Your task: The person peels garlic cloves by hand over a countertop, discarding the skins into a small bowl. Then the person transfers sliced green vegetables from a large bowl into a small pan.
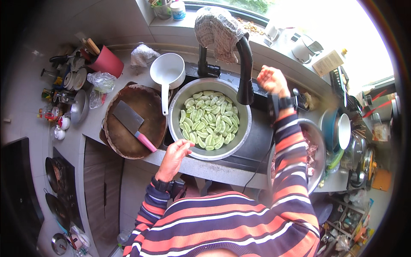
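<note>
A wide metal basin [243, 141] full of pale green, half-moon vegetable slices [210, 119] sits in the dark sink before me. At its front left rim is my left hand [173, 159], fingers bent and thumb close to them; whether it touches the rim is unclear. My right hand [273, 80] is raised right of the black faucet [245, 70], its fingers curled with nothing visible in them. A cloth [218, 32] is wrapped over the faucet's top. Left of the basin, a cleaver [130, 119] with a pink handle lies across a large round chopping board [151, 99].
A white long-handled dipper [167, 70] stands behind the basin, its handle towards me. Under my right forearm is a metal bowl [318, 157] of raw meat pieces [310, 154]. Stacked bowls [344, 131] stand farther right. A red utensil holder [107, 62] is back left.
</note>
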`<state>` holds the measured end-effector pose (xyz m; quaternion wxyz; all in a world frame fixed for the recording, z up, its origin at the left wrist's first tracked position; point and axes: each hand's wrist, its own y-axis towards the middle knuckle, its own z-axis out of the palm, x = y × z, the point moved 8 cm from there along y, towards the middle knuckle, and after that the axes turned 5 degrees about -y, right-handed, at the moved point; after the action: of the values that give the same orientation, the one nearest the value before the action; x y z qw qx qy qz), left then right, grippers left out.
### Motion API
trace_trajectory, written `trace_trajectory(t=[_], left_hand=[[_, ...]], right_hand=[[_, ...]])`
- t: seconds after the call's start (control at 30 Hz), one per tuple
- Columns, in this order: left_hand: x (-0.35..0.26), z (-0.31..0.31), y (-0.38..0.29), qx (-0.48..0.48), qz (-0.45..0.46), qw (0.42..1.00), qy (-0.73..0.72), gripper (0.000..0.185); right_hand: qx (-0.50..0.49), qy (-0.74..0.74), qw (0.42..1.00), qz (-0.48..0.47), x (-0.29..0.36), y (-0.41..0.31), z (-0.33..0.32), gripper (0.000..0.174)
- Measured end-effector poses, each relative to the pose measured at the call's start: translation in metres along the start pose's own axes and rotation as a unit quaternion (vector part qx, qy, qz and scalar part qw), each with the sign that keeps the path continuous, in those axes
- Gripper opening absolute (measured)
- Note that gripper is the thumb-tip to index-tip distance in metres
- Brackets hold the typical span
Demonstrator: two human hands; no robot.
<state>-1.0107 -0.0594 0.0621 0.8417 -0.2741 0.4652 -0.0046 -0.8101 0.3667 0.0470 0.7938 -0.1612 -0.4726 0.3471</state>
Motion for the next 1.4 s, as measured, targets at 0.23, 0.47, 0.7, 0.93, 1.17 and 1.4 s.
trace_trajectory(t=[0.23,0.47,0.7,0.93,1.17,1.4], left_hand=[[-0.026,0.017,0.028,0.087,-0.012,0.996,0.0,0.021],[-0.051,0.03,0.068,0.128,0.013,0.992,-0.006,0.024],[-0.052,0.035,0.169,0.139,-0.009,0.99,-0.014,0.024],[-0.034,0.057,0.265,0.138,-0.125,0.981,0.053,0.046],[-0.013,0.092,0.297,0.136,-0.114,0.984,0.0,0.044],[0.022,0.123,0.295,0.172,-0.099,0.979,-0.053,0.038]], right_hand=[[0.03,-0.197,0.976,-0.087,-0.127,-0.175,0.041,0.013],[0.035,-0.239,0.937,-0.251,-0.094,-0.169,0.112,0.042],[-0.003,-0.147,0.969,-0.199,-0.104,-0.156,0.058,0.039],[-0.07,0.138,0.986,-0.057,-0.152,-0.139,-0.023,0.031],[-0.111,0.268,0.956,-0.038,-0.166,-0.114,-0.072,0.023],[-0.129,0.355,0.924,-0.058,-0.166,-0.079,-0.082,0.021]])
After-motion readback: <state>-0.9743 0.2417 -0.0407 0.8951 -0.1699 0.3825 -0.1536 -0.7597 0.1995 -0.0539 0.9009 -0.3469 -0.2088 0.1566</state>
